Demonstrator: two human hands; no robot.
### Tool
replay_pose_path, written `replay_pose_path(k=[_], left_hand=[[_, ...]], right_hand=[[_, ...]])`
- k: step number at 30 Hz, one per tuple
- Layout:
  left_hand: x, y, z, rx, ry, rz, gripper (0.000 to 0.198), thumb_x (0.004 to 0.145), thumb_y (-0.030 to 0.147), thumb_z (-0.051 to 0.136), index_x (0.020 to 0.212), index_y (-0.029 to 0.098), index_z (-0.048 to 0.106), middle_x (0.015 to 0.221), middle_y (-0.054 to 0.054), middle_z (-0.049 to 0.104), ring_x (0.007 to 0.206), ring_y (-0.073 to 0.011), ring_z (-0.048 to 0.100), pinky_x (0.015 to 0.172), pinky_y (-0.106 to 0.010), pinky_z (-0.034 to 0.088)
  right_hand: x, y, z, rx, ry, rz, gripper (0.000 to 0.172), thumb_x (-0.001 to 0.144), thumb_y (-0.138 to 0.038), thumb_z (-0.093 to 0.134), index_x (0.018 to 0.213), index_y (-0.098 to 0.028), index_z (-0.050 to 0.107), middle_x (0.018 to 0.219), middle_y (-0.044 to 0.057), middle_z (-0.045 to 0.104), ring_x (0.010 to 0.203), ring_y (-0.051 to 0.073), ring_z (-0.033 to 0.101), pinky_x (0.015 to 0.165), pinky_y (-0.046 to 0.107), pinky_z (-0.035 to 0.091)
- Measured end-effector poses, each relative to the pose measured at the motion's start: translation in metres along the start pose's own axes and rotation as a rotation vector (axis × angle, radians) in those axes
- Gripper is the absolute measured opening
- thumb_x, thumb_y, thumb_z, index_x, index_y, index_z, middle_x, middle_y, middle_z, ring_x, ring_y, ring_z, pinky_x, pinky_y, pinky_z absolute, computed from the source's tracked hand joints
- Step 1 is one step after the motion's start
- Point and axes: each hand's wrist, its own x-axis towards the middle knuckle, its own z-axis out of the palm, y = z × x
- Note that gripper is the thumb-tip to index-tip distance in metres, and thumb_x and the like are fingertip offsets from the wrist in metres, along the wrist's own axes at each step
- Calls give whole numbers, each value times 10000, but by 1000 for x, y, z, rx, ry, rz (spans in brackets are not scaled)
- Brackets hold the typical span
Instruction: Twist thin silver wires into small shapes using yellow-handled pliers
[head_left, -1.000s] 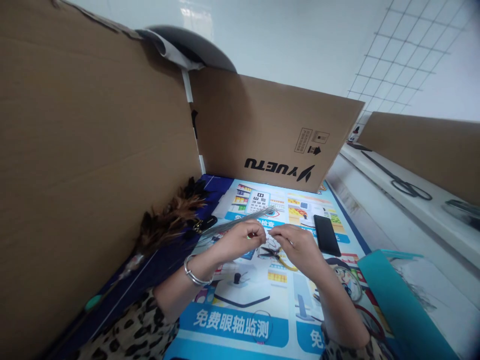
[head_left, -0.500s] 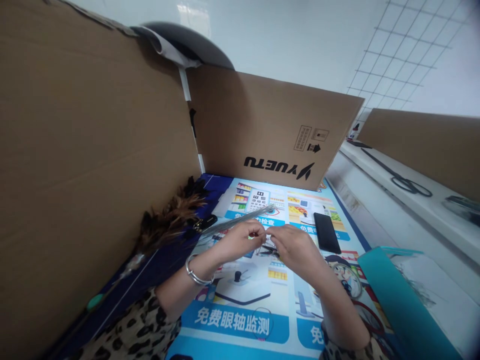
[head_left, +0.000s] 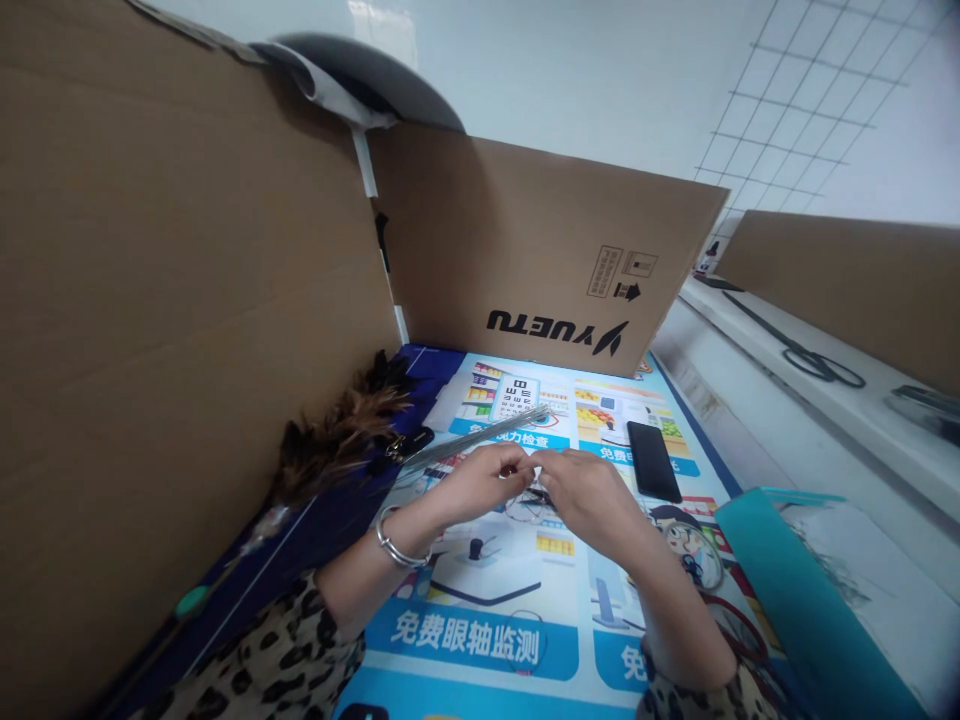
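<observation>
My left hand (head_left: 486, 483), with a silver bangle (head_left: 399, 543) on its wrist, is closed in a pinch. Its fingertips meet those of my right hand (head_left: 589, 498), closed too. Whatever the fingers pinch is too small and hidden to name; a small dark red spot shows by my left fingertips. Just below them a thin wire-like loop (head_left: 527, 507) is faintly visible, with a dark slim tool partly hidden behind my right fingers. A bundle of thin silvery strands (head_left: 484, 440) lies on the printed mat (head_left: 375, 690) beyond my left hand.
A black phone (head_left: 654, 462) lies right of my hands. Brown feathers (head_left: 337, 430) lie along the left cardboard panel (head_left: 187, 250), near a black fob (head_left: 416, 440). Rightward are a round clear dish (head_left: 697, 555) and a teal box (head_left: 817, 610). Scissors (head_left: 821, 368) rest on a white ledge.
Both hands stay together with small finger shifts. The dark tool under my right fingers shows less, and the thin loop below the fingertips shows more. The view has tilted slightly.
</observation>
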Motion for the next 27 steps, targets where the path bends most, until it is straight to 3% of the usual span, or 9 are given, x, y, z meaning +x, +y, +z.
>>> replay_pose_path(k=[5, 11, 19, 27], left_hand=[[0, 0, -1, 46, -17, -4, 145, 805, 219, 479, 680, 158, 519, 701, -4, 545, 656, -123, 481, 630, -241, 389], [0, 1, -3, -38, -47, -27, 88, 783, 180, 479, 747, 152, 554, 750, -27, 574, 693, -136, 502, 653, -251, 406], [1, 3, -2, -125, -63, -47, 118, 811, 228, 494, 744, 149, 551, 753, -29, 579, 703, -136, 513, 669, -254, 413], [1, 3, -5, -113, -72, -62, 162, 816, 285, 531, 794, 142, 605, 762, -40, 601, 709, -146, 522, 675, -260, 417]], right_hand=[[1, 3, -1, 102, 19, 30, 266, 862, -149, 427, 1057, -243, 582, 876, 31, 672, 860, 178, 605, 751, 269, 429], [3, 11, 7, 242, 90, 123, 222, 837, -148, 447, 1001, -239, 566, 701, -18, 639, 684, 148, 596, 655, 242, 433], [2, 16, 7, 402, 120, 152, 177, 814, -147, 457, 924, -226, 571, 678, -32, 629, 623, 124, 579, 622, 231, 433], [2, 19, 6, 408, 126, 145, 168, 801, -149, 473, 907, -221, 583, 674, -31, 631, 618, 121, 574, 613, 229, 429]])
